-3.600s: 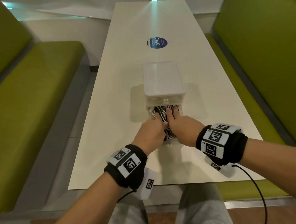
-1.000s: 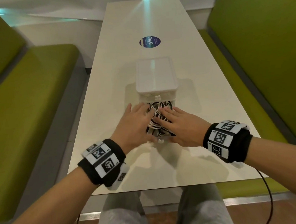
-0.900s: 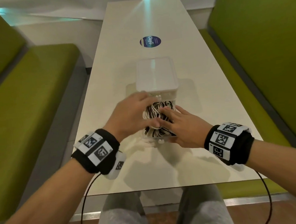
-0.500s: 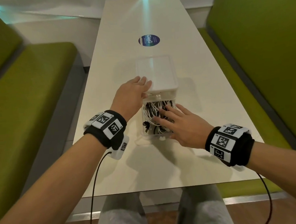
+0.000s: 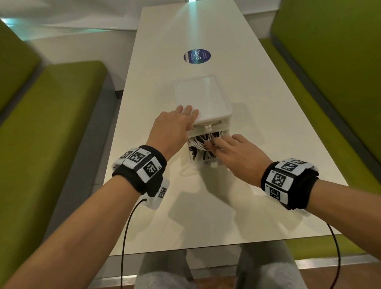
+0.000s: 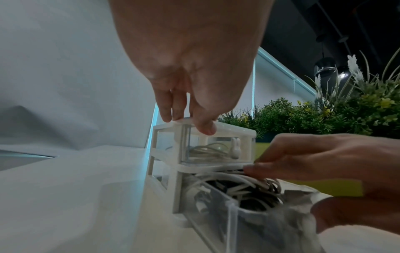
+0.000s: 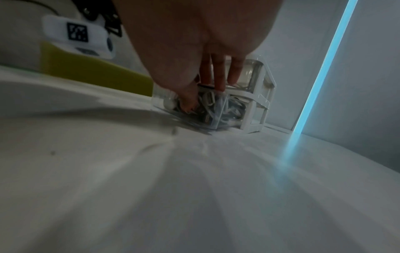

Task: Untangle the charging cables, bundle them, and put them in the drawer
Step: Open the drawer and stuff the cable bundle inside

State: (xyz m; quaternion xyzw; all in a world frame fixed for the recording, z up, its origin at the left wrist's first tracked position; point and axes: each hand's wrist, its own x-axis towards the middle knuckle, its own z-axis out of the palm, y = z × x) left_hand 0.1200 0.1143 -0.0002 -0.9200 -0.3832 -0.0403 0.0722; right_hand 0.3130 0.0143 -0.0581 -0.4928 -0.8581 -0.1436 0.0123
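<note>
A white two-drawer unit (image 5: 204, 96) stands mid-table. Its clear lower drawer (image 5: 208, 163) is pulled partly out and holds a heap of black and white charging cables (image 5: 199, 143). My left hand (image 5: 179, 120) rests flat on the unit's near-left top corner, fingers (image 6: 171, 111) straight. My right hand (image 5: 225, 146) lies on the cables with straight fingers (image 7: 218, 77) pressing them down, its thumb by the drawer front. In the left wrist view the upper drawer (image 6: 216, 149) is closed, with a white cable inside and a bunny-shaped knob.
The long white table (image 5: 261, 122) carries a round blue sticker (image 5: 197, 56) beyond the unit. Green benches (image 5: 39, 131) run along both sides. Black wrist-camera wires (image 5: 126, 237) hang off the near table edge. Potted plants (image 6: 324, 116) stand behind the right bench.
My left hand left the cables and moved onto the top of the unit. The right hand stayed on the cables, and the lower drawer has slid further in.
</note>
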